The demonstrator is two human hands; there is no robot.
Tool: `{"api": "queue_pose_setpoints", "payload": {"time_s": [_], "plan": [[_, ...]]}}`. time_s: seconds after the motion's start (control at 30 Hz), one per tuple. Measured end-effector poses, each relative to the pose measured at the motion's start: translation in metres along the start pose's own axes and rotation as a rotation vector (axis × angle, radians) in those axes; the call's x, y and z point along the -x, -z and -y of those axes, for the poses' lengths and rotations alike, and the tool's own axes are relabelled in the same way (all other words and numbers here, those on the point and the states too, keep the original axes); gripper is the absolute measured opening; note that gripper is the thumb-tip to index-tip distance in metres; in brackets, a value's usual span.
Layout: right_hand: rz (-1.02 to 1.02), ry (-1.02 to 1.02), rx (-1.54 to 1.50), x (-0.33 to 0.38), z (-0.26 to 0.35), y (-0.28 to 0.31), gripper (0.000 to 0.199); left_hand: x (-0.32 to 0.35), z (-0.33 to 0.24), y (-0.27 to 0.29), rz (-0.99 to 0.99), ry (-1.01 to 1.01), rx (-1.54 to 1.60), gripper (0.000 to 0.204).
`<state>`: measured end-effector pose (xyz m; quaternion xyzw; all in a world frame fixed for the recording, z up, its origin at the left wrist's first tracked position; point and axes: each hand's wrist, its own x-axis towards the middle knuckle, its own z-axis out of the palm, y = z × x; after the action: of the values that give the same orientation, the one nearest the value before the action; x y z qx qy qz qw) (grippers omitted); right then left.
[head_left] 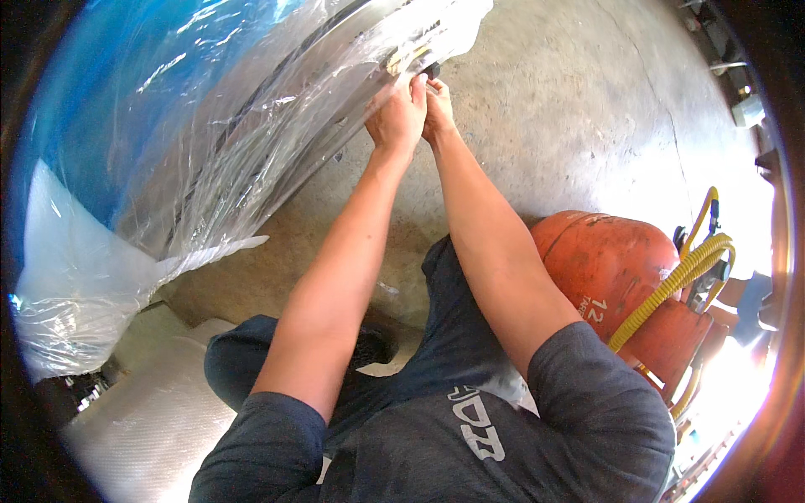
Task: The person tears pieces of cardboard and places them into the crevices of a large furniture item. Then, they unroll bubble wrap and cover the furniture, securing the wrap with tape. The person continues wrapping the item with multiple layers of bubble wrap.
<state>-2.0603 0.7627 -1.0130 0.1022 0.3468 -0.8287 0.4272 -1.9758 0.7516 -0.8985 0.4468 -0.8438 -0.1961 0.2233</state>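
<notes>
Both my arms stretch forward to the lower edge of a large object wrapped in clear plastic film (277, 109). My left hand (396, 117) is closed against the film's edge, its thumb lying along the index finger. Close beside it, my right hand (438, 109) is closed too, fingertips pinched together. Just past the fingertips sits a small dark piece (432, 70), next to a pale, wood-coloured block (404, 60) under the film. The fingers hide whatever lies between them, so I cannot make out what they grip.
Close by my right arm stands an orange gas cylinder (604, 260) with a coiled yellow hose (671, 289). White foam sheet (80, 243) hangs from the wrapped blue object (92, 151) at left. Bubble wrap (159, 402) lies lower left. Concrete floor (570, 117) spreads ahead.
</notes>
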Motion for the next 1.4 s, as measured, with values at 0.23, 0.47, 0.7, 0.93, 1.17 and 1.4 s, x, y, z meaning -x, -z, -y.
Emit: {"api": "queue_pose_setpoints", "payload": {"time_s": [0.23,0.47,0.7,0.93,1.17,1.4], "plan": [[0.019,0.058,0.066,0.003,0.008,-0.005,0.064,-0.045,-0.022,0.045,0.118,-0.532,-0.304,0.027],[-0.002,0.204,0.171,0.003,0.02,-0.01,0.069,-0.089,-0.055,0.048,0.315,-0.697,-0.628,0.017],[0.05,0.298,0.231,-0.012,0.02,-0.005,0.072,-0.104,-0.052,0.045,0.339,-0.745,-0.609,0.014],[-0.227,0.174,0.165,0.01,0.017,-0.004,0.071,-0.081,-0.057,0.061,0.331,-0.668,-0.511,0.019],[-0.104,-0.229,0.532,0.048,0.055,-0.001,0.017,0.021,0.015,0.057,0.16,-0.862,-0.4,0.026],[-0.279,-0.195,0.393,0.069,0.067,-0.015,0.024,0.02,0.037,0.016,0.243,-0.256,-0.109,0.032]]}}
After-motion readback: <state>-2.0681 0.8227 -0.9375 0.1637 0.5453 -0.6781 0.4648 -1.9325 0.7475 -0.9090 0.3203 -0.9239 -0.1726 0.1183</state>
